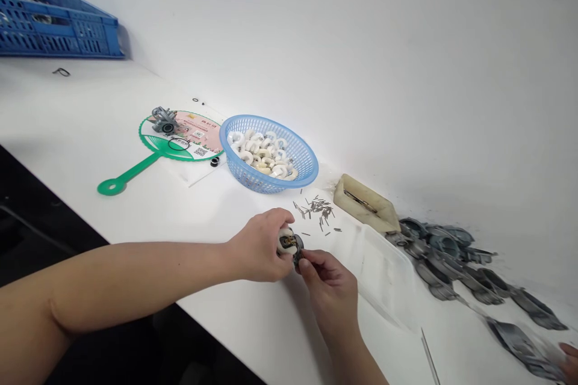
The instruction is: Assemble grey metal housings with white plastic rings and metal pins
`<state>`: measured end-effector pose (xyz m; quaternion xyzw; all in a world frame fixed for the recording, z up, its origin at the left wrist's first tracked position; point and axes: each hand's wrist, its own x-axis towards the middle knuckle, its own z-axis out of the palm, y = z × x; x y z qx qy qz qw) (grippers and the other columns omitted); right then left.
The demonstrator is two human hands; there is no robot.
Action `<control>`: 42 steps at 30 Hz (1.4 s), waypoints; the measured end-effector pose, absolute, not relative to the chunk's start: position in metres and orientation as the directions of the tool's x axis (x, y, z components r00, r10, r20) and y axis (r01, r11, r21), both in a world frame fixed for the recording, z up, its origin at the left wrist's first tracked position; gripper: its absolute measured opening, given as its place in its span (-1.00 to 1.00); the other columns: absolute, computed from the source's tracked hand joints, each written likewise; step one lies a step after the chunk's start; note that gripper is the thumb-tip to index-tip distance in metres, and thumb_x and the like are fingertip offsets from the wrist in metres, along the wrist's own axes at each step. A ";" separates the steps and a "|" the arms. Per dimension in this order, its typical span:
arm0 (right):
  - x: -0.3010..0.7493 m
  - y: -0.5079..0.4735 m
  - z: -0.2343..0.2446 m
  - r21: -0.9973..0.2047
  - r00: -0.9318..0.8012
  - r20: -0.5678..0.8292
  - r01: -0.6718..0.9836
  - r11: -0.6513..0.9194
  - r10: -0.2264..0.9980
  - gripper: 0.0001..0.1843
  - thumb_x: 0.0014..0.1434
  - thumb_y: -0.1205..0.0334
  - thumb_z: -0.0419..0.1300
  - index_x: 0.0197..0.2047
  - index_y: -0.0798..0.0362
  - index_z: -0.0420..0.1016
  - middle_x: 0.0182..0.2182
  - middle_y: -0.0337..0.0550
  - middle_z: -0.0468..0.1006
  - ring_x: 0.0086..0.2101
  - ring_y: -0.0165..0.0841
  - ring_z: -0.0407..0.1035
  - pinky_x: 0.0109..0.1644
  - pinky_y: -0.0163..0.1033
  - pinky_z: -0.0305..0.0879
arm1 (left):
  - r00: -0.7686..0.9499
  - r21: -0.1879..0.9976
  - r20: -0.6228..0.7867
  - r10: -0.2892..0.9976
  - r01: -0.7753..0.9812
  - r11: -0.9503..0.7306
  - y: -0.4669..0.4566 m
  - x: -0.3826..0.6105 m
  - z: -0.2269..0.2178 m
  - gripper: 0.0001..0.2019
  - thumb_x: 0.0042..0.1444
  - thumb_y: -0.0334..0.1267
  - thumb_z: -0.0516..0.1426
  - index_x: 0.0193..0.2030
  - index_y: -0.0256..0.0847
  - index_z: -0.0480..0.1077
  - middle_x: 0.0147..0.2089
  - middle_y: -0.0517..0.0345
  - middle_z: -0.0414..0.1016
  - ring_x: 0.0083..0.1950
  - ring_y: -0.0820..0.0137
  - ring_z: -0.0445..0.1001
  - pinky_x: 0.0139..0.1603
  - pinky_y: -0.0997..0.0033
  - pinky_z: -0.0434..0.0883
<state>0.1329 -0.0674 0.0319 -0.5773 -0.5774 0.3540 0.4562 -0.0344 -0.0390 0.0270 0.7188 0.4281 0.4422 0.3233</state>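
Observation:
My left hand is wrapped round a small round assembly with a white ring and brassy bits at its centre. Against the ring's right side sits a dark grey metal part. The thumb and forefinger of my right hand pinch at that part's lower edge; whether a smaller piece is between them is hidden. Beyond my hands, several thin metal pins lie scattered on the white table. A blue mesh basket holds many white rings.
A green-handled fan bears a metal part. To the right are a cream box, a clear tray and grey castings. Another person's hand shows at the right edge. A blue crate stands far left.

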 end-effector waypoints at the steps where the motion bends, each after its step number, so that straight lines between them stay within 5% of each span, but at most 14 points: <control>1: 0.129 -0.070 0.033 -0.932 0.121 0.117 0.356 0.067 0.986 -0.79 -0.06 0.12 0.28 -0.39 0.09 0.52 -0.50 -0.16 0.54 -0.45 -0.35 0.38 -0.32 -0.25 0.32 | 0.239 0.843 0.359 0.902 0.331 -0.423 -0.039 -0.034 0.027 -0.55 -0.21 -0.31 0.12 -0.09 -0.22 0.18 -0.20 0.05 0.40 -0.27 0.31 0.41 -0.32 0.34 0.40; 8: 0.112 -0.080 0.040 -0.797 0.248 0.164 0.604 -0.020 0.955 -0.80 0.02 0.11 0.13 -0.48 0.06 0.42 -0.62 -0.25 0.46 -0.56 -0.39 0.29 -0.47 -0.31 0.17 | 0.223 0.799 0.422 0.879 0.368 -0.476 -0.039 -0.029 0.025 -0.58 -0.23 -0.31 0.11 -0.14 -0.20 0.15 -0.25 0.08 0.40 -0.31 0.31 0.41 -0.35 0.33 0.37; 13: 0.115 -0.077 0.039 -0.522 0.127 0.393 0.846 0.107 0.911 -0.77 0.07 0.12 0.04 -0.50 0.05 0.37 -0.62 -0.21 0.44 -0.55 -0.37 0.27 -0.44 -0.29 0.12 | 0.214 0.802 0.408 0.888 0.382 -0.460 -0.039 -0.027 0.024 -0.57 -0.23 -0.31 0.11 -0.14 -0.18 0.14 -0.26 0.10 0.40 -0.33 0.32 0.40 -0.38 0.34 0.37; 20: 0.121 -0.072 0.034 -0.293 -0.009 0.498 0.939 0.178 0.867 -0.75 0.10 0.22 -0.05 -0.58 0.04 0.22 -0.64 -0.23 0.35 -0.59 -0.43 0.17 -0.47 -0.31 0.04 | 0.215 0.807 0.416 0.884 0.361 -0.468 -0.041 -0.025 0.024 -0.53 -0.22 -0.29 0.11 -0.09 -0.18 0.14 -0.26 0.11 0.41 -0.32 0.32 0.42 -0.34 0.33 0.39; 28: 0.120 -0.070 0.036 -0.264 -0.029 0.480 0.948 0.176 0.877 -0.73 0.10 0.22 -0.05 -0.61 0.04 0.17 -0.68 -0.26 0.30 -0.63 -0.44 0.12 -0.50 -0.32 0.02 | 0.219 0.799 0.418 0.882 0.373 -0.472 -0.041 -0.027 0.025 -0.51 -0.24 -0.32 0.09 -0.06 -0.18 0.13 -0.24 0.11 0.42 -0.32 0.32 0.42 -0.32 0.32 0.41; 34: 0.118 -0.069 0.037 -0.257 -0.051 0.493 0.945 0.202 0.868 -0.74 0.09 0.23 -0.03 -0.61 0.04 0.22 -0.68 -0.25 0.32 -0.63 -0.44 0.13 -0.50 -0.32 0.02 | 0.178 0.675 0.555 0.812 0.474 -0.565 -0.041 -0.025 0.027 -0.55 -0.28 -0.38 0.10 -0.14 -0.21 0.19 -0.26 0.06 0.42 -0.19 0.18 0.41 0.10 -0.07 0.25; 42: 0.118 -0.071 0.039 -0.359 0.010 0.456 0.917 0.174 0.890 -0.71 0.10 0.18 0.01 -0.62 0.04 0.26 -0.70 -0.25 0.33 -0.63 -0.43 0.16 -0.50 -0.31 0.04 | 0.139 0.746 0.486 0.863 0.447 -0.493 -0.044 -0.023 0.027 -0.59 -0.25 -0.36 0.10 -0.16 -0.20 0.19 -0.23 0.05 0.40 -0.24 0.25 0.41 -0.24 0.24 0.41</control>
